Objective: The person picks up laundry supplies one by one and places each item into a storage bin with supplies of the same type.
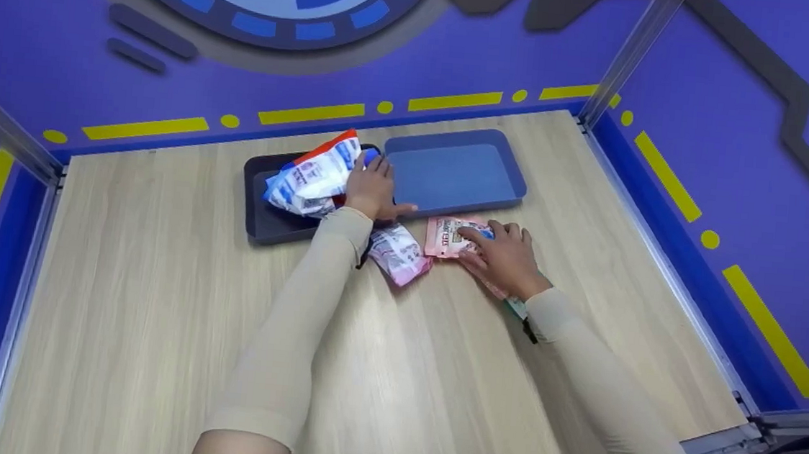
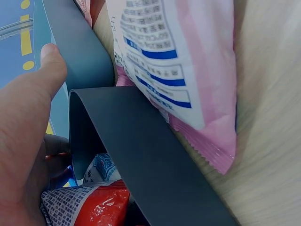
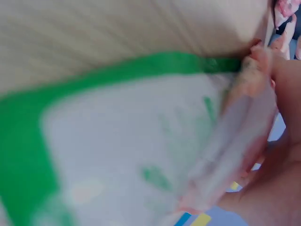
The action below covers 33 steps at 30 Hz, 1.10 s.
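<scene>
My left hand (image 1: 373, 187) lies over the right end of the black tray (image 1: 254, 226), its fingers extended against the snack bags there and its thumb stretched out to the side. In that tray are a white-and-blue bag with a red edge (image 1: 319, 170) and, in the left wrist view, a red-and-white packet (image 2: 101, 205). A pink-and-white bag (image 1: 400, 254) lies on the table just in front of the tray. With curled fingers my right hand (image 1: 510, 260) grips a pink pouch (image 1: 447, 237). Beneath the right wrist is a green-and-white packet (image 3: 117, 141), blurred up close.
A grey-blue tray (image 1: 452, 176) stands right of the black one, their ends together. Both sit near the back of the wooden table (image 1: 154, 294). Purple panels (image 1: 729, 137) and metal rails (image 1: 660, 276) border the table.
</scene>
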Each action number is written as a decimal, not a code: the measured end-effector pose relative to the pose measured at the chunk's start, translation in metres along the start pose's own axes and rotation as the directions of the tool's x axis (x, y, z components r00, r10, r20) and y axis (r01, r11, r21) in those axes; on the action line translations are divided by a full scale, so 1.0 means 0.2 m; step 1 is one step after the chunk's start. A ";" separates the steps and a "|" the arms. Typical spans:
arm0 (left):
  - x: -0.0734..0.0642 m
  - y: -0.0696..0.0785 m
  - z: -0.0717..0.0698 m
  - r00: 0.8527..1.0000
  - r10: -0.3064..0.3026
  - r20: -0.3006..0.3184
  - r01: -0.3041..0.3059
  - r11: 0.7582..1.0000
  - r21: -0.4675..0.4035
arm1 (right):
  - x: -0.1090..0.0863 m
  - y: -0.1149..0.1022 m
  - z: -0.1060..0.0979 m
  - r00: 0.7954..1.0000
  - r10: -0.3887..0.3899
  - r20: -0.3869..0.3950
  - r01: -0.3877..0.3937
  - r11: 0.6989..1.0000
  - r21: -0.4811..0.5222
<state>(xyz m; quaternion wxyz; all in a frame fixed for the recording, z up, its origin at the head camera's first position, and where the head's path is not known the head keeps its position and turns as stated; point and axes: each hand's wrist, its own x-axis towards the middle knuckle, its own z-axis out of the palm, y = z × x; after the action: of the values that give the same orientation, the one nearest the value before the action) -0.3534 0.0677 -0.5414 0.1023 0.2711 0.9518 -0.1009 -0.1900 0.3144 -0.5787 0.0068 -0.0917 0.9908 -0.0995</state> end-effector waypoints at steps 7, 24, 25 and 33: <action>0.01 0.00 0.00 1.000 0.008 0.006 -0.008 0.999 0.032 | 0.04 0.00 -0.09 0.995 -0.037 0.088 0.037 0.999 -0.003; 0.01 0.00 0.00 1.000 -0.008 0.008 0.008 0.999 0.048 | 0.12 0.01 -0.18 0.982 -0.080 0.169 0.081 0.997 0.000; 0.01 0.00 0.00 1.000 -0.009 0.013 0.008 0.999 0.049 | 0.12 0.01 -0.18 0.982 -0.085 0.170 0.086 0.996 -0.001; 0.00 0.00 -0.01 1.000 0.001 0.018 -0.001 1.000 0.023 | 0.14 0.01 -0.20 0.978 -0.103 0.183 0.099 0.995 0.029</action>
<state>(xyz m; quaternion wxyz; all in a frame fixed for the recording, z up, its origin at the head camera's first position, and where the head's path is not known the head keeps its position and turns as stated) -0.3545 0.0680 -0.5400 0.1079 0.2717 0.9495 -0.1142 -0.2182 0.3188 -0.5395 0.0944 -0.1508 0.9789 -0.1007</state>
